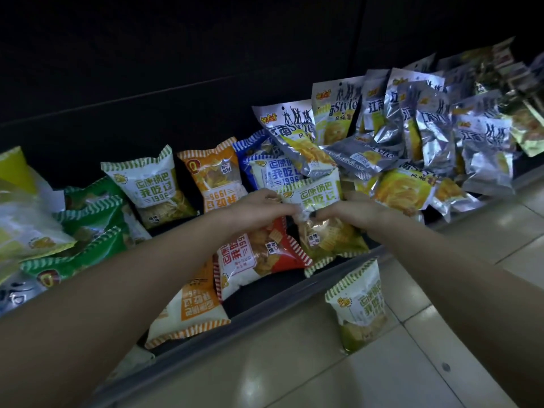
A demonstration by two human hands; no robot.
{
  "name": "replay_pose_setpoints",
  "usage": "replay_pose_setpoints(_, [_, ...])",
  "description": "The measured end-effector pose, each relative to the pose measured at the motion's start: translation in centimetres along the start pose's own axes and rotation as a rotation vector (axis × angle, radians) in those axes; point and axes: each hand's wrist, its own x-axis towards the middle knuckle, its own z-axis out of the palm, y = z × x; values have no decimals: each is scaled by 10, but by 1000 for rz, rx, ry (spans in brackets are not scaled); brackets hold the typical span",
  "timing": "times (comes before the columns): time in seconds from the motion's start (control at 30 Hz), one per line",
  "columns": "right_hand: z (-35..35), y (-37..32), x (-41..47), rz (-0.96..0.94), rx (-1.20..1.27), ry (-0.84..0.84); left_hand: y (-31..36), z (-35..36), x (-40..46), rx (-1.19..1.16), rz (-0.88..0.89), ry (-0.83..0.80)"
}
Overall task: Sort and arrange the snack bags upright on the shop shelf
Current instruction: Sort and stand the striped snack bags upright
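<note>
While both forearms reach in from six o'clock, the left hand (259,206) and the right hand (350,212) grip between them a light-green striped snack bag (319,201), fingers curled into its crumpled middle; it stands roughly upright near the front of the shelf (265,293). At seven o'clock of the hands a red-striped bag (259,254) lies tipped on its side, and further the same way an orange-striped bag (191,310) lies flat, overhanging the shelf lip. At ten o'clock a second light-green bag (153,184), an upside-down orange bag (215,175) and a blue bag (265,163) lean against the dark back. At one o'clock silver bags (426,125) crowd together. At five o'clock another light-green bag (357,304) lies on the tiled floor (294,372).
</note>
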Motion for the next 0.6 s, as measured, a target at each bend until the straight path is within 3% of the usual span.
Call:
replay_pose_setpoints(0.27, [-52, -45, -21, -44, -252, -213, 9, -27, -9, -273, 66, -34])
replay_pose_setpoints(0.37, [-36, -71, -31, -188, -171, -300, 15, -45, -20, -425, 127, -54])
replay_pose_setpoints(0.6, [65, -123, -12, -439, 177, -225, -10, -121, -48, -500, 278, 396])
